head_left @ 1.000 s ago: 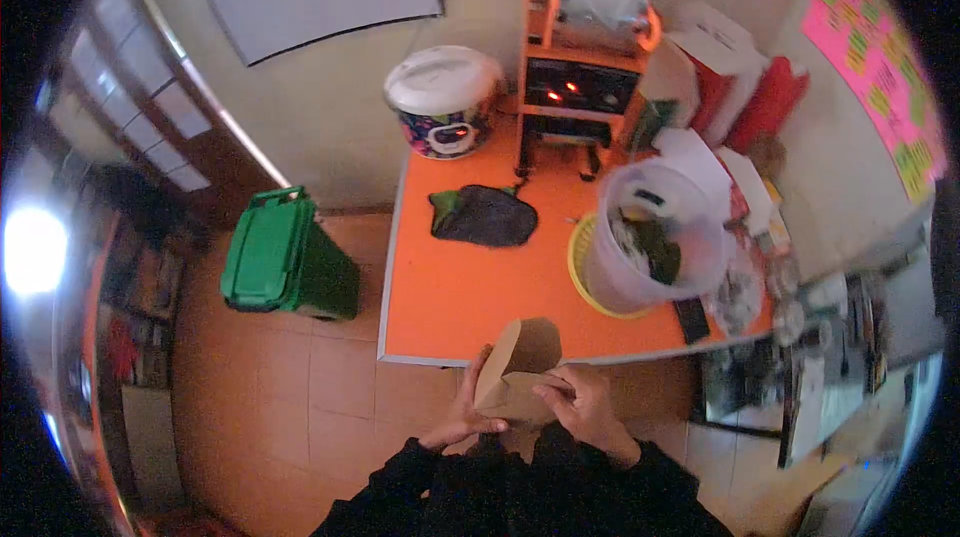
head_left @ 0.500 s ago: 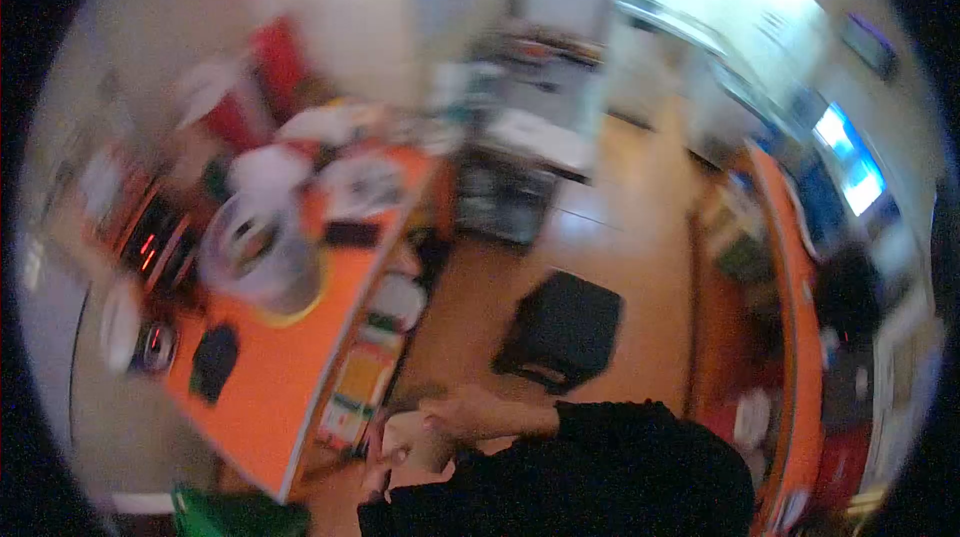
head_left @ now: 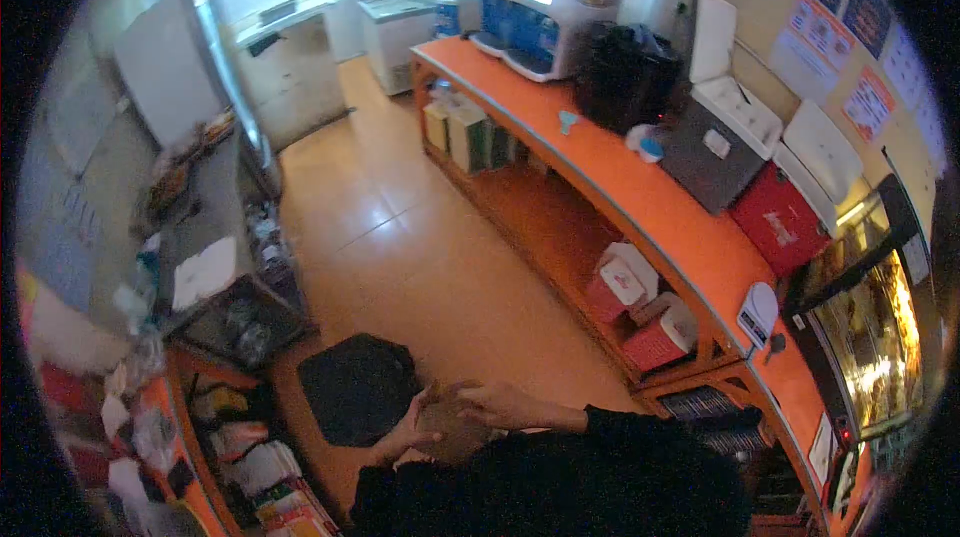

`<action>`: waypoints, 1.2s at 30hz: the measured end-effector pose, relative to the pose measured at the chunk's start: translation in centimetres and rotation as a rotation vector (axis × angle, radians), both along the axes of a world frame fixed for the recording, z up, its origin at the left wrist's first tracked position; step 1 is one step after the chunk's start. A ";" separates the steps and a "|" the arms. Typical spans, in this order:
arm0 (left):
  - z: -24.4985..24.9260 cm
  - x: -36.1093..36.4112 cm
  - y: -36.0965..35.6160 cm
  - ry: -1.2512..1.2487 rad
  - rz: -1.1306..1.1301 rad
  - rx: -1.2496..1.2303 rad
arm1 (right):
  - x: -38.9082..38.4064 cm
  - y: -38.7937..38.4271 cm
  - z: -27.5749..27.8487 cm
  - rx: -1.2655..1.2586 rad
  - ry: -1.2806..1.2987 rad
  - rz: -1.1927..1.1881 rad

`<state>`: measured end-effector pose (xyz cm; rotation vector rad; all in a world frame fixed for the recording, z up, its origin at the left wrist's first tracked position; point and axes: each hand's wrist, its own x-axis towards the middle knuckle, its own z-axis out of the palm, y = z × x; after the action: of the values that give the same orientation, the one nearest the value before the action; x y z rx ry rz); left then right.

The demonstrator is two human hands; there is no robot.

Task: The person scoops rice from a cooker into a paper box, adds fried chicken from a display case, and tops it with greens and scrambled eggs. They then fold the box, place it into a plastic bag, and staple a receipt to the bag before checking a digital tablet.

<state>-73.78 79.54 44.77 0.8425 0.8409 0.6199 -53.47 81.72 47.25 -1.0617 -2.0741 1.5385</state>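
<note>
My left hand (head_left: pixel 408 431) is low in the middle of the view, beside the black stool (head_left: pixel 358 387), with its fingers apart. Across from it, my right hand (head_left: pixel 503 405) reaches in from the right with fingers stretched out. Neither hand shows an object in its grasp. A brownish patch lies between the two hands, and I cannot make out what it is. Black sleeves cover both arms.
A long orange counter (head_left: pixel 600 172) runs along the right, bearing a grey cooler (head_left: pixel 710 152), a red cooler (head_left: pixel 778 219), a kitchen scale (head_left: pixel 757 315) and a lit display case (head_left: pixel 875 337). Red-and-white coolers (head_left: pixel 655 339) sit underneath. At left stands a dark cabinet (head_left: pixel 215 227).
My view has swung to the right, so the left-hand orange table has mostly gone out of sight and the right counter shows fully. My hands stay close together in front of me.
</note>
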 end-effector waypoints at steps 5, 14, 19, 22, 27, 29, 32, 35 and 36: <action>-2.3 6.4 11.7 0.157 -0.277 0.025 | 11.0 8.1 4.1 -0.028 -0.213 -0.405; -9.3 18.2 33.2 0.699 -0.392 0.407 | 33.1 27.9 -2.9 0.204 -0.317 -0.814; -15.4 22.9 41.9 0.561 -0.213 0.417 | 44.8 40.2 -8.2 0.220 -0.547 -0.961; -9.7 25.9 45.0 0.744 -0.306 0.408 | 50.4 45.8 -9.8 0.239 -0.619 -1.083; -10.1 25.6 47.3 0.766 -0.190 0.374 | 57.7 55.0 -12.2 0.491 -0.799 -1.038; -7.3 26.4 46.9 0.814 -0.092 0.318 | 58.0 60.5 -14.2 0.342 -0.837 -0.902; -3.1 29.4 45.7 0.872 0.096 0.149 | 51.6 66.8 -15.9 0.279 -0.632 -0.750; -12.0 27.7 42.3 1.057 0.071 0.226 | 46.7 71.3 -15.7 0.199 -0.558 -0.819; -14.9 26.8 41.1 1.150 0.023 0.284 | 44.9 72.3 -15.3 0.140 -0.550 -0.830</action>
<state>-46.99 120.65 29.89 1.4784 1.8189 0.2229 -8.60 154.01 31.98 -2.0976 -1.6046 0.7220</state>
